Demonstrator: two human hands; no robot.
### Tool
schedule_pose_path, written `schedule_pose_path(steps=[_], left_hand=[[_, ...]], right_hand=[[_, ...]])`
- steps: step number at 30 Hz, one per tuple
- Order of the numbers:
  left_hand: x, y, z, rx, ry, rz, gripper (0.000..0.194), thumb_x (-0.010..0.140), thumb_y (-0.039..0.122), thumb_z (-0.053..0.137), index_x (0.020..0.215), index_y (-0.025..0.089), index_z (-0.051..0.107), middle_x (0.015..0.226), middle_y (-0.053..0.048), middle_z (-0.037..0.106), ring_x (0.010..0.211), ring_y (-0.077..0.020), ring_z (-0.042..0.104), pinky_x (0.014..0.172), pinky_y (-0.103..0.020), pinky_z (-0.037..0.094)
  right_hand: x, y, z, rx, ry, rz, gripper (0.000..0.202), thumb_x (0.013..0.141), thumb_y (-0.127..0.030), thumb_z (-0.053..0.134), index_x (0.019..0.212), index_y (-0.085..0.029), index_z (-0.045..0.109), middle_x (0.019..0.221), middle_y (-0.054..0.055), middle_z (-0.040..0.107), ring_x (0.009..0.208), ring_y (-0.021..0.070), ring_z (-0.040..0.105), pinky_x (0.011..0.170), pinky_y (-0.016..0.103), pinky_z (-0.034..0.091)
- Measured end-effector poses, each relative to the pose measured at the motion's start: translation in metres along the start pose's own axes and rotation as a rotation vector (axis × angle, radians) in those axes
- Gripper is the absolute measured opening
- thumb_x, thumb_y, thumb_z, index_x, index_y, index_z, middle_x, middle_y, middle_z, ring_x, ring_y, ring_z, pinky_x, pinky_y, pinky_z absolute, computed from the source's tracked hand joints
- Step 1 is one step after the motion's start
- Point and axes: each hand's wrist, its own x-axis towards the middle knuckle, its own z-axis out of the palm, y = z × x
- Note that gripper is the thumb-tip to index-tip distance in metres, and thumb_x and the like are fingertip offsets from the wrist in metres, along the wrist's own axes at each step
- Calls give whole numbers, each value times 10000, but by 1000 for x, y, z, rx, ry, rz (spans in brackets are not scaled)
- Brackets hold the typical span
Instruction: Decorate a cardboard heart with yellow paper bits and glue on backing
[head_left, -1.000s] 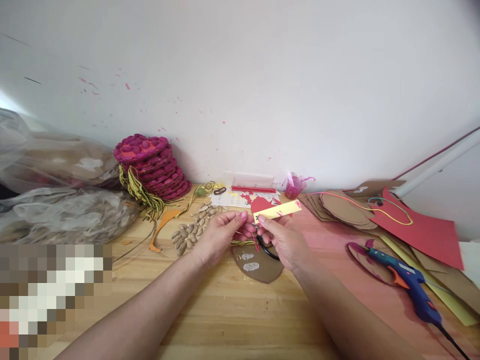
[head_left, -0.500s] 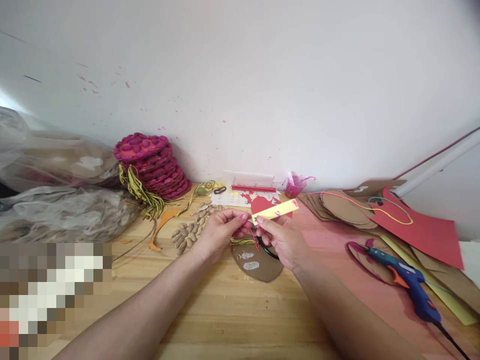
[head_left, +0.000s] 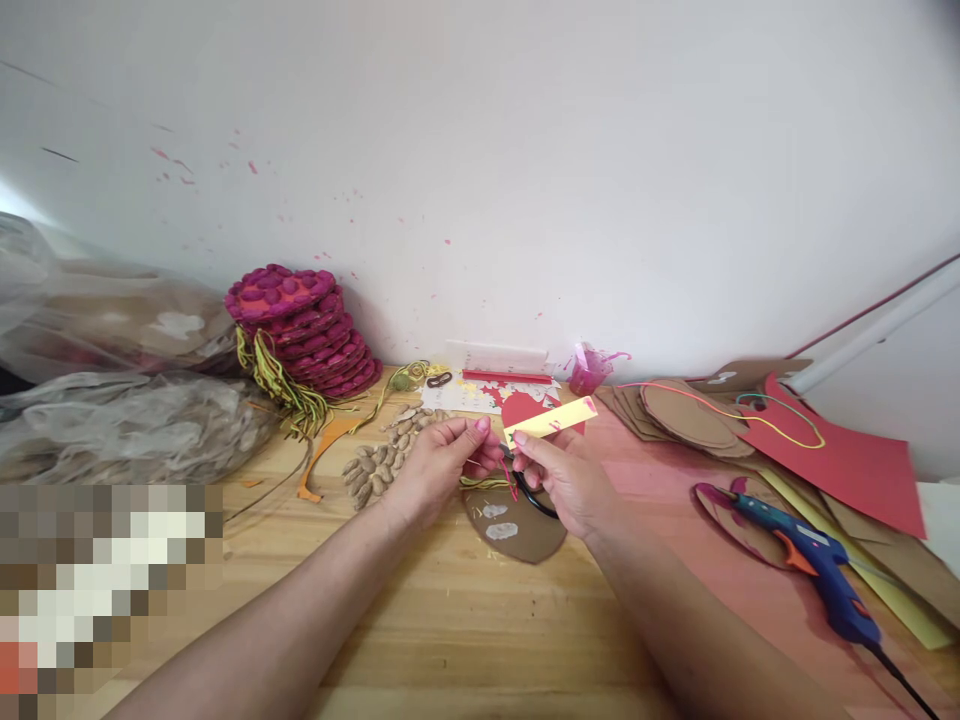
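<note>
A yellow paper strip (head_left: 562, 418) with pink marks is pinched between the thumb and fingers of my right hand (head_left: 566, 475). To its left, my left hand (head_left: 450, 460) is closed, thumb against fingertips, close to the strip's lower end. What those fingers hold, if anything, is hidden. A short pink cord (head_left: 512, 482) dangles between the two hands. Partly behind my right hand shows the black loop handle (head_left: 534, 497) of what looks like scissors. Under both hands lies a round cardboard disc (head_left: 521, 540) with whitish glue patches. A red paper piece (head_left: 521, 408) is visible behind the strip.
Peanuts (head_left: 373, 470) lie left of my left hand, with a stack of magenta peanut-covered discs (head_left: 300, 325) behind. Plastic bags (head_left: 135, 425) fill the left. At right are a blue glue gun (head_left: 817, 550), cardboard discs (head_left: 686, 415) and red paper (head_left: 847, 450). A pink-stained cup (head_left: 589, 370) stands near the wall.
My left thumb and fingertips have shifted slightly up and left, a little away from the strip. My right hand and the strip stay almost where they were.
</note>
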Motion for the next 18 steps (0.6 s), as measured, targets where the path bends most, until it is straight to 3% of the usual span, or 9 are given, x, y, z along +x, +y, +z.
schedule_pose_path(steps=[7, 18], left_hand=[[-2, 2, 0, 8, -44, -7, 371, 697, 445, 770, 876, 129, 692, 776, -55, 708, 639, -100, 603, 610, -199, 462], [-4, 4, 1, 15, -58, -5, 280, 734, 403, 750, 777, 137, 670, 713, -21, 690, 641, -89, 608, 609, -179, 445]], right_hand=[[0, 2, -1, 2, -2, 6, 181, 774, -324, 710, 777, -149, 660, 612, -4, 598, 485, 71, 451, 418, 187, 310], [-2, 4, 2, 5, -29, 43, 158, 795, -312, 694, 755, -166, 650, 600, -16, 604, 459, 66, 449, 406, 188, 339]])
